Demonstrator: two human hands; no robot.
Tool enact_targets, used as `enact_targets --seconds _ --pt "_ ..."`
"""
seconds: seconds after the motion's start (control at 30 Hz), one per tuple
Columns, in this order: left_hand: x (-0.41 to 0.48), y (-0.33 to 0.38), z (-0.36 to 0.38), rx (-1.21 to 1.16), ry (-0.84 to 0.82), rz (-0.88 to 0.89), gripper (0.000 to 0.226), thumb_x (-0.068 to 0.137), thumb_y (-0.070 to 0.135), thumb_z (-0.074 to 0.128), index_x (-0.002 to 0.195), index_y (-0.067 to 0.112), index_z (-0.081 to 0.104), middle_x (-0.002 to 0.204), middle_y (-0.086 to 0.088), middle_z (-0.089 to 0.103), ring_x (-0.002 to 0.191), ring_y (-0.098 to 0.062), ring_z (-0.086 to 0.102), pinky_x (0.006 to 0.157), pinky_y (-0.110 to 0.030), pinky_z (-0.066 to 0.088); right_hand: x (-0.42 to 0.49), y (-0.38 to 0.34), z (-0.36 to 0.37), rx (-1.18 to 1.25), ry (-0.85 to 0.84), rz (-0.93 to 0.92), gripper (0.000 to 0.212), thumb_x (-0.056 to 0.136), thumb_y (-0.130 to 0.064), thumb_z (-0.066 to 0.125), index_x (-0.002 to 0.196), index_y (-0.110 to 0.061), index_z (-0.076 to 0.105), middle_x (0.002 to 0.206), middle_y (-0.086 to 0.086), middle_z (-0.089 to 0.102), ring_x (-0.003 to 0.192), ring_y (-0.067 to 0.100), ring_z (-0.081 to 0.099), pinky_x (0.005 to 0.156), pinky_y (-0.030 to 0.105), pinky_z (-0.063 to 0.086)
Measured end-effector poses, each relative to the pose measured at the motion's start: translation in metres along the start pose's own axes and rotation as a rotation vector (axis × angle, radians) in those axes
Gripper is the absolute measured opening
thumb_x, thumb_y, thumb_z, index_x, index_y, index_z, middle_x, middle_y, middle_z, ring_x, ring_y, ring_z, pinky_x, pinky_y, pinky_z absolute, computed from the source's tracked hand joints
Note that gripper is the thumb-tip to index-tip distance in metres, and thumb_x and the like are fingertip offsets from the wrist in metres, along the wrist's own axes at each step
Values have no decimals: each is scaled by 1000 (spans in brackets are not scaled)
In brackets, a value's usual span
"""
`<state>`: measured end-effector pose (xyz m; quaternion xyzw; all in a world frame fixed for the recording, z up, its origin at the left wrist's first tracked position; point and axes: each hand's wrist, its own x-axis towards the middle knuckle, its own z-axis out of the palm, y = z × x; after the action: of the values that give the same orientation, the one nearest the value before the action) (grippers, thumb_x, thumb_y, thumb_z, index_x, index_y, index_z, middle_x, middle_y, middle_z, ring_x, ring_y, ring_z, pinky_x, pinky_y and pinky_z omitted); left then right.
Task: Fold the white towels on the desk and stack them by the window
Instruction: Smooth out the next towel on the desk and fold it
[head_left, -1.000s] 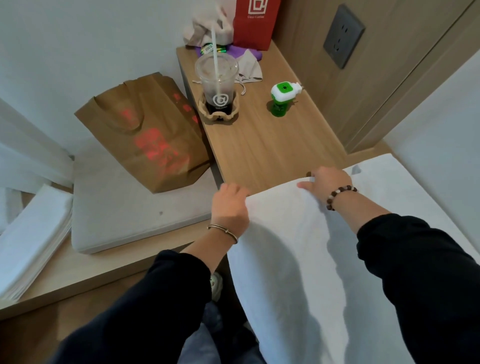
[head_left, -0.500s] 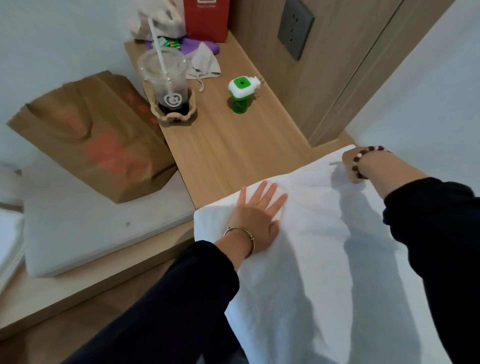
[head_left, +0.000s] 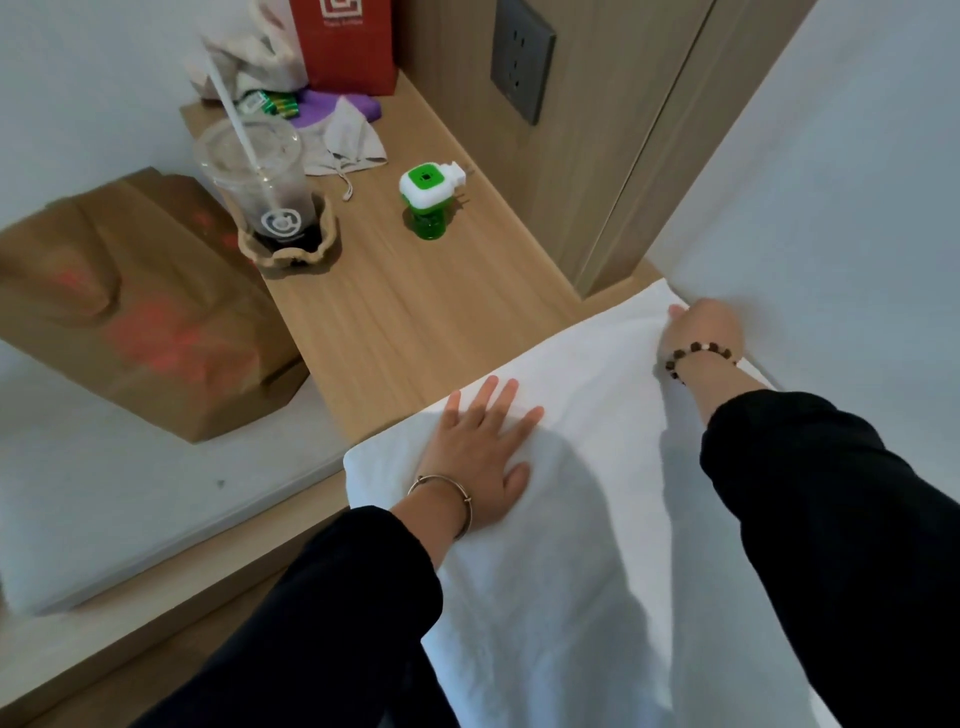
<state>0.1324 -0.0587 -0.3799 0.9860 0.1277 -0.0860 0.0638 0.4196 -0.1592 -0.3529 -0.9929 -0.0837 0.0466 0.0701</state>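
A wooden table (head_left: 415, 312) is set in a corner, against a panelled wall with a socket (head_left: 522, 73). A white towel (head_left: 587, 545) is spread over the table's near end and hangs off the near edge. The left hand (head_left: 478, 457) is laid flat on the towel near its far left corner, with the fingers straight and spread. The towel's far right corner is pinched by the right hand (head_left: 706, 330), whose fingers are curled. Farther back on the table, well apart from the towel, a cup (head_left: 270, 192) with a straw, a green plug-in (head_left: 428, 200), a grey cloth (head_left: 348, 140) and a red bag (head_left: 343, 41) are seen. A brown bag (head_left: 145, 301) is propped left of the table.
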Motion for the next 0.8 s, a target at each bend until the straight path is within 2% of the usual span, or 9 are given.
enact_targets --seconds 0.07,0.17,0.27,0.33,0.4,0.47,0.57,0.67,0.8 --pt "0 0 0 -3 0 1 67 88 52 18 150 36 -2 159 -4 -10 144 -25 -15 113 -50 -9 5 1 1 -77 34 -60 28 99 -31 45 89 -8 56 96 17 64 91 34 61 67 33 39" --pt "1 0 0 5 3 2 68 85 53 14 149 36 -2 159 -4 -10 145 -25 -14 113 -50 -8 11 -1 4 -143 78 -118 27 99 -27 44 98 -4 58 96 17 63 89 35 61 66 36 39" --pt "1 0 1 9 9 0 70 83 54 12 149 36 -1 159 -4 -8 145 -25 -11 113 -50 -6 6 -10 4 -107 157 -180 27 99 -22 44 110 0 53 111 21 57 104 37 54 82 42 42" --pt "1 0 1 9 7 -1 70 84 54 13 150 34 -1 159 -3 -8 145 -24 -11 113 -49 -6 -12 -22 -5 -32 260 -254 30 97 -21 46 120 -1 49 125 20 49 115 37 45 94 44 37" --pt "0 0 1 18 8 -11 72 84 54 11 150 30 -3 159 -1 -9 145 -23 -13 114 -48 -8 -45 -30 -11 67 338 -366 36 93 -21 48 124 -3 50 133 19 46 122 37 41 97 45 32" --pt "1 0 2 27 12 -19 73 85 54 10 151 26 -5 159 0 -11 145 -22 -14 113 -47 -9 -86 -24 -5 13 203 -457 43 95 -30 42 131 -7 47 142 17 40 131 35 34 103 48 28" --pt "3 -1 3 28 17 -26 72 88 52 17 151 26 -6 159 1 -12 145 -20 -15 113 -45 -10 -122 15 18 -160 -183 -502 56 98 -45 22 150 -23 18 160 4 8 146 25 6 114 52 11" --pt "3 -2 4 7 5 -34 69 90 50 21 150 30 -7 159 3 -14 144 -19 -17 113 -45 -12 -101 42 24 -145 -195 -566 59 97 -47 17 152 -29 8 161 -3 -2 147 18 -3 117 48 2" --pt "4 0 0 8 16 35 67 88 42 23 150 35 -2 159 1 -10 145 -20 -14 113 -48 -10 -55 52 16 -150 -193 -424 57 99 -44 13 153 -27 2 160 -2 -7 147 17 -5 118 48 1"
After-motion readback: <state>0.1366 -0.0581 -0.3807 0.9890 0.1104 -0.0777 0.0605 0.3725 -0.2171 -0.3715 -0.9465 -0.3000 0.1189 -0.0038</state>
